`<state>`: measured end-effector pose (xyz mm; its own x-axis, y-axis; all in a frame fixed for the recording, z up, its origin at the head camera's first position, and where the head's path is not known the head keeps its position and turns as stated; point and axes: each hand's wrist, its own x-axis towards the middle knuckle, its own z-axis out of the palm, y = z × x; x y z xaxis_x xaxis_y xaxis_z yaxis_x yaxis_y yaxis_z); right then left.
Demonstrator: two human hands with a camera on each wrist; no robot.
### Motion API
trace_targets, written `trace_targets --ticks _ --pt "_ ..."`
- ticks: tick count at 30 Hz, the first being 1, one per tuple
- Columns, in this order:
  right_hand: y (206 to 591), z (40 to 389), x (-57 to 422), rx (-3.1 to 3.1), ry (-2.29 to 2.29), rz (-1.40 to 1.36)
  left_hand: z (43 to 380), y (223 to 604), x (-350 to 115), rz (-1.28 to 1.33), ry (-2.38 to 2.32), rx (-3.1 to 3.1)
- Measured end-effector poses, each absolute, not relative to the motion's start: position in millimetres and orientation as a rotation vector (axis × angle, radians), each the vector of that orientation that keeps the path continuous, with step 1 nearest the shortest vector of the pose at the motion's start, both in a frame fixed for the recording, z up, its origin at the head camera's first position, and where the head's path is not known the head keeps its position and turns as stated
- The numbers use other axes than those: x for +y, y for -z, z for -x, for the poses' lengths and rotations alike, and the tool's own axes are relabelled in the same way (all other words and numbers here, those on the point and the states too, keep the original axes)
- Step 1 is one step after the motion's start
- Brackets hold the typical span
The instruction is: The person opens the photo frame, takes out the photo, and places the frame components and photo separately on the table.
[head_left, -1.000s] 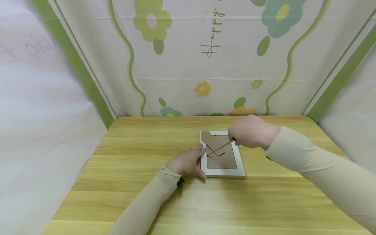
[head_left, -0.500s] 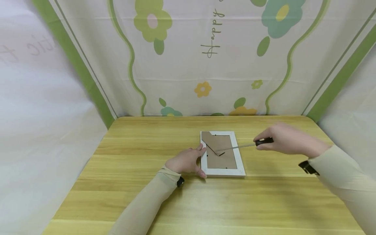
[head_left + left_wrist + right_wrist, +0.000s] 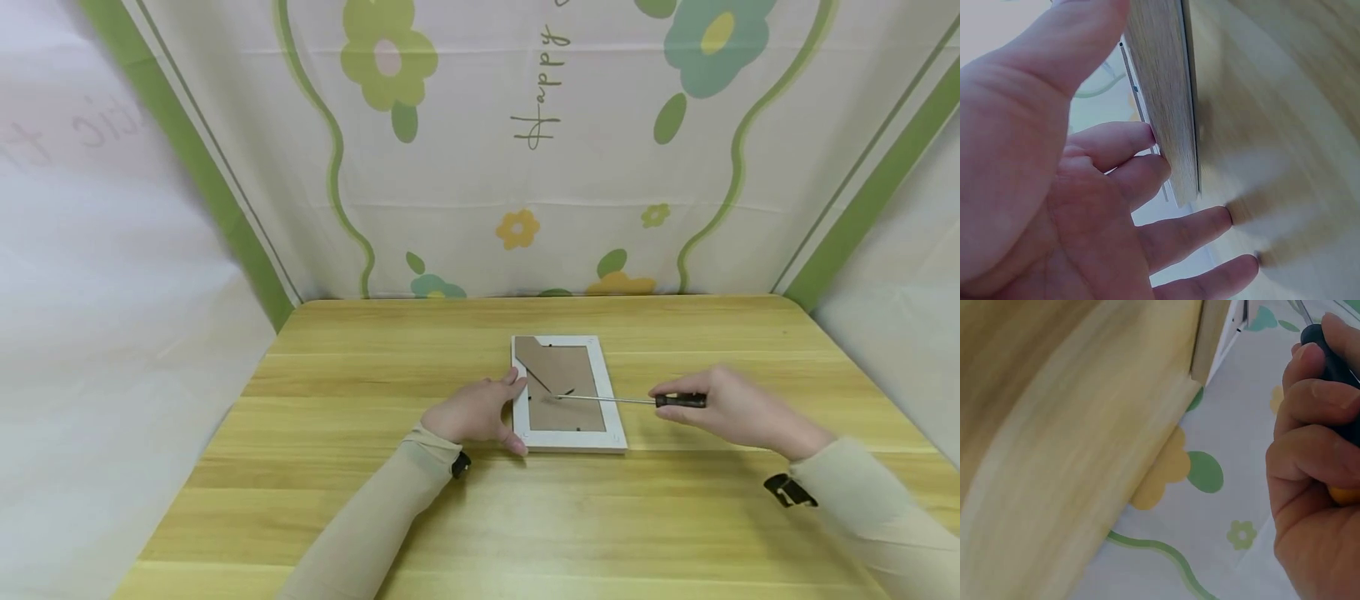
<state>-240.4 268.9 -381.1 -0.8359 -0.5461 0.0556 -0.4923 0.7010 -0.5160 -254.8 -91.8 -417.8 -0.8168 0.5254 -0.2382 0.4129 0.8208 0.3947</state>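
A white picture frame (image 3: 612, 417) lies face down on the table, its brown backing board (image 3: 577, 367) and folded stand leg showing. My left hand (image 3: 476, 408) rests against the frame's left edge, fingers mostly straight and spread. In the left wrist view, fingertips (image 3: 1159, 167) touch the frame's side (image 3: 1163, 94). To the right of the frame, my right hand (image 3: 738, 412) grips a screwdriver (image 3: 678, 401) by its dark handle. Its thin shaft reaches left over the backing, with the tip at the leg's lower end. Whether the tip touches it, I cannot tell.
Small dark tabs (image 3: 578, 429) sit along the edges of the backing. The wooden table (image 3: 337, 417) ends at a floral curtain (image 3: 450, 167) behind, with pale cloth on both sides.
My right hand has moved right and lower with the screwdriver. The shaft's tip has shifted from the left tab to the stand leg's end. My left hand and the frame have stayed put.
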Motion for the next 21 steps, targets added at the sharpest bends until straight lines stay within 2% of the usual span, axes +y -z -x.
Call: trace_targets --ticks 10,21 --pt "401 243 263 2.795 0.856 0.859 256 419 -92 -0.723 -0.473 2.671" --pt "395 253 254 2.794 0.788 0.987 257 421 -92 -0.729 -0.455 2.674"
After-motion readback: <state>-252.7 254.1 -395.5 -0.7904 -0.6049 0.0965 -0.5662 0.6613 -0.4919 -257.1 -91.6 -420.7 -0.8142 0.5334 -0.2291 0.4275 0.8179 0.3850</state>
